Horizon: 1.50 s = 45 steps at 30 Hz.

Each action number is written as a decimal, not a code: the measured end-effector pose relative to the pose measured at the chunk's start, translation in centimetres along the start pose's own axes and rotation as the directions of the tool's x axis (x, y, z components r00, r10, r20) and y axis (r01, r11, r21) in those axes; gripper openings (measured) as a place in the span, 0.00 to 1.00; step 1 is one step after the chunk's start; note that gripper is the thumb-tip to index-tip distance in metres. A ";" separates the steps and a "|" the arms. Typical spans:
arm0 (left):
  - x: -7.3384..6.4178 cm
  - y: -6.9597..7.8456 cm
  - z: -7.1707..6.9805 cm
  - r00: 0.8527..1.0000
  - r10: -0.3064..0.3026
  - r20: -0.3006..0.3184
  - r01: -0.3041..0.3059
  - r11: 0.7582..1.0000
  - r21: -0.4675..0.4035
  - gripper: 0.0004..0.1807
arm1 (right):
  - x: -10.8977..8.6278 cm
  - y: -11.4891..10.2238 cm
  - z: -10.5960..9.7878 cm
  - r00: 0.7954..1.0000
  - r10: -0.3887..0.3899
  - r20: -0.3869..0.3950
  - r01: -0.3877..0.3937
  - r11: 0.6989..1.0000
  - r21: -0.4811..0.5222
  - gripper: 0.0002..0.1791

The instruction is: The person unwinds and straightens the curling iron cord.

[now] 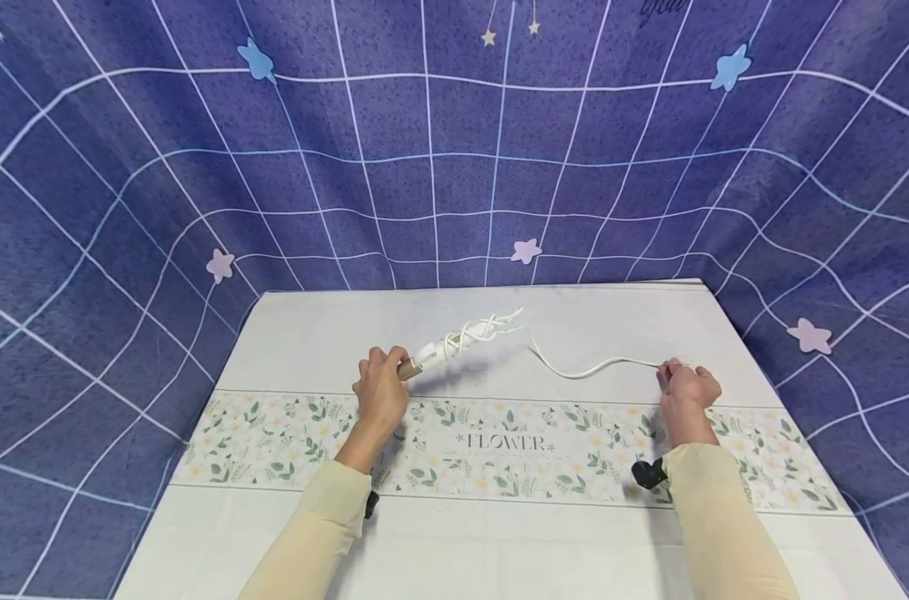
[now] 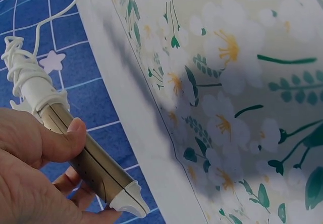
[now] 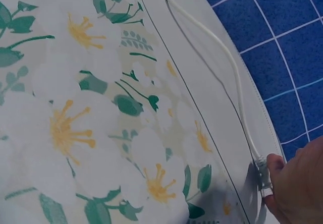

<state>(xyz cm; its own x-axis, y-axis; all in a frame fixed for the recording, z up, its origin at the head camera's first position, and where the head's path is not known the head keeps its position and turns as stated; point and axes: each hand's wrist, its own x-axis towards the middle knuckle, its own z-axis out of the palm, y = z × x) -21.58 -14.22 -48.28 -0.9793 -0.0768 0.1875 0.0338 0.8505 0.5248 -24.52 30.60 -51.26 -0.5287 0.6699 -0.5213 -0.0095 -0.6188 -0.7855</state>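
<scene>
My left hand (image 1: 382,392) grips the gold-brown barrel (image 2: 96,158) of a hair straightener, thumb on one side and fingers on the other. A dark seam runs along the barrel, which ends in a white tip (image 2: 130,200). The white handle (image 1: 432,354) points up and to the right, with white cord (image 2: 22,65) wound round it in several loops. From there a loose length of cord (image 1: 574,375) sags across to my right hand (image 1: 686,396). That hand pinches the cord's end at a white plug (image 3: 263,176), partly hidden by the fingers.
A white table (image 1: 334,325) carries a flowered band (image 1: 274,433) with the word FLOWER across its middle. Dark blue curtains (image 1: 454,192) with white grid lines and stars enclose the back and both sides. Each wrist bears a black strap piece (image 1: 647,473).
</scene>
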 end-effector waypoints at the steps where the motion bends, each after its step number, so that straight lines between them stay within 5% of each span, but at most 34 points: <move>1: 0.0 0.0 0.0 1.000 -0.001 0.000 0.001 1.000 0.001 0.23 | 0.1 0.0 0.0 1.000 -0.007 -0.002 0.007 1.000 -0.007 0.40; 8: 0.2 0.2 -0.1 1.000 -0.002 0.005 0.002 1.000 0.000 0.23 | 0.1 -0.4 0.3 0.996 -0.090 -0.006 0.090 0.995 -0.042 0.36; 14: 0.3 0.4 0.0 1.000 -0.003 0.002 0.003 1.000 -0.005 0.22 | -0.5 -0.8 0.8 0.994 -0.109 0.024 0.109 0.994 0.012 0.14; 20: 0.4 0.4 0.1 1.000 -0.002 -0.006 0.002 1.000 -0.005 0.23 | -2.0 -1.0 1.6 0.985 -0.085 0.150 0.082 0.996 0.027 0.03; 24: 0.4 0.5 0.1 1.000 0.012 0.000 -0.012 1.000 -0.006 0.23 | -2.8 -1.1 2.3 0.955 -0.072 0.288 0.065 0.997 0.034 0.03; 30: 0.4 0.8 0.0 1.000 0.018 0.007 -0.018 1.000 -0.007 0.23 | -3.8 -0.8 3.2 0.864 -0.059 0.499 0.065 0.998 0.006 0.04; 41: 0.3 1.2 0.1 0.999 0.033 0.000 -0.033 0.999 -0.018 0.24 | -4.5 1.3 4.4 0.603 -0.077 0.794 0.179 0.983 -0.040 0.14; 45: 0.3 1.4 0.1 0.999 0.043 0.004 -0.043 0.999 -0.022 0.25 | -4.7 2.1 5.1 0.554 -0.061 0.831 0.214 0.974 -0.071 0.17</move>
<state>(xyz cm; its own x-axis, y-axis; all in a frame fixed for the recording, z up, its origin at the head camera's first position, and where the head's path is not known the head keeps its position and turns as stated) -21.85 -13.03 -47.56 -0.9777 -0.0378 0.2064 0.0802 0.8416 0.5341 -26.40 24.05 -48.79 -0.9971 0.0677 0.0362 -0.0619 -0.4300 -0.9007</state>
